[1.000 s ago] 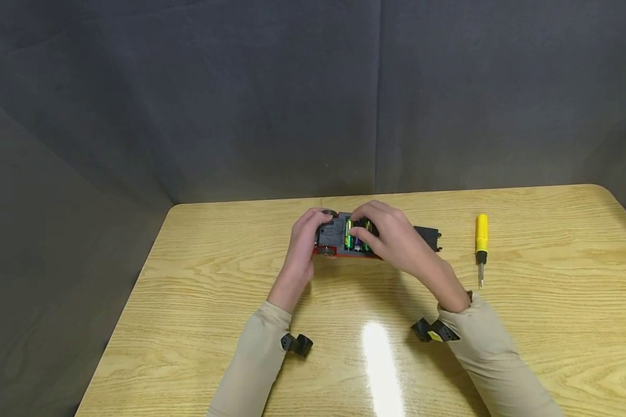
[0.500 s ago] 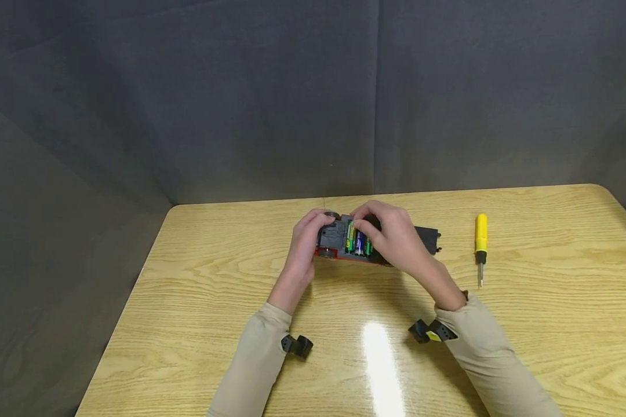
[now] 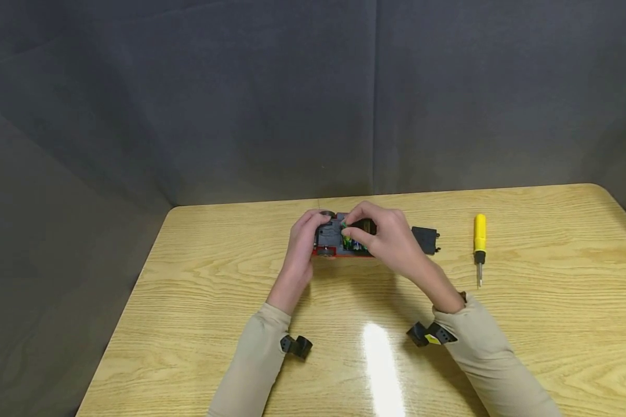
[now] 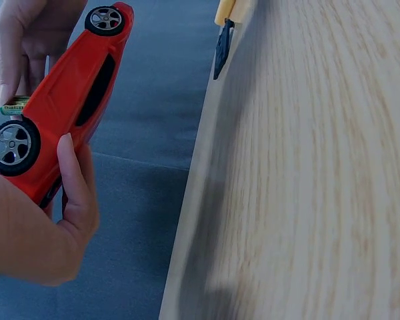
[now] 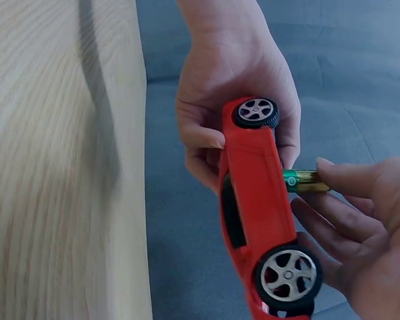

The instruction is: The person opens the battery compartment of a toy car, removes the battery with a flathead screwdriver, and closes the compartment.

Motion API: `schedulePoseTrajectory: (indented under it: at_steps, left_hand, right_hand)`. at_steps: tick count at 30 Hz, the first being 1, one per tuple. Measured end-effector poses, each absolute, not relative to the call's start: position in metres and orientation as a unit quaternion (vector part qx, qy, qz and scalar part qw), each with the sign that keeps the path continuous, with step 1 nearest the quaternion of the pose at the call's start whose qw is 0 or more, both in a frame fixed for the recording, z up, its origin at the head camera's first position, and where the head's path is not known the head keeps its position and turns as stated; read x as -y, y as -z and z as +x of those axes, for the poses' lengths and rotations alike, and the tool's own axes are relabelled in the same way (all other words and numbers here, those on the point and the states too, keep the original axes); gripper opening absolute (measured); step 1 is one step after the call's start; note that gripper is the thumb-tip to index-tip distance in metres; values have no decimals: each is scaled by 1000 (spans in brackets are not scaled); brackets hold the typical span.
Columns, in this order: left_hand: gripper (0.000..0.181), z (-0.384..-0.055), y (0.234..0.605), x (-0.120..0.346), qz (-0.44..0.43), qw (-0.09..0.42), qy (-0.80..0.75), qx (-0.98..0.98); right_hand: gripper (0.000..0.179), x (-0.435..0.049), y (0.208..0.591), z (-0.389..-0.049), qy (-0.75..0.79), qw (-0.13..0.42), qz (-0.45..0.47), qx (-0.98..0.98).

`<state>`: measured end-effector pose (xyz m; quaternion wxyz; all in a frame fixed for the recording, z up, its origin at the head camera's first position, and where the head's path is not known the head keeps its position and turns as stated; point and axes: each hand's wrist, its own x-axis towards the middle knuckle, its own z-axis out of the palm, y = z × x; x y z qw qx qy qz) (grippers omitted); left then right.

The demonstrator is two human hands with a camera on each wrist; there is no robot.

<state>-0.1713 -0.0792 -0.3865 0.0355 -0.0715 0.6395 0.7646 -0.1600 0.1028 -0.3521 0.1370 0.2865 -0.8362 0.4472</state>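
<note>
Battery (image 5: pixel 305 182) pinched in right grip (image 3: pixel 393 238), print (image 5: pixel 292 180) too small to read; left grip (image 3: pixel 299 249) holds underside-up red toy car (image 5: pixel 255 167); screwdriver (image 3: pixel 480 233) on desk (image 3: pixel 208 301), car's 3 o'clock.

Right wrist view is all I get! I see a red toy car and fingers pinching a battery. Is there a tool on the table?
Observer: Yes! The head view shows a yellow-handled screwdriver lying on the table.

Operator: Cool! What's between that and the hand with the battery?

Observer: A flat black plastic cover, just beyond the right hand.

Operator: And which part of the car can you see from above?

Observer: The red toy car has its gray underside showing in the head view.
</note>
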Motion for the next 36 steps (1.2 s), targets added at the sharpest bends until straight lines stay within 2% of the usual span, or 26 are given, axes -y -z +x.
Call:
schedulePoseTrajectory:
  at_steps: [13, 26, 30, 36]
  left_hand:
    - [23, -173, 383, 76, -75, 22, -771, -632]
    - [22, -175, 384, 78, -77, 17, -773, -630]
    - [21, -176, 384, 77, -75, 12, -771, -633]
    - [21, -175, 384, 77, -77, 14, -773, -630]
  right_hand:
    - [13, -123, 341, -165, -550, 147, 218, 792]
    - [16, -149, 332, -171, -607, 137, 205, 756]
    - [19, -157, 335, -172, -614, 119, 186, 757]
    - [23, -169, 339, -172, -633, 59, 145, 758]
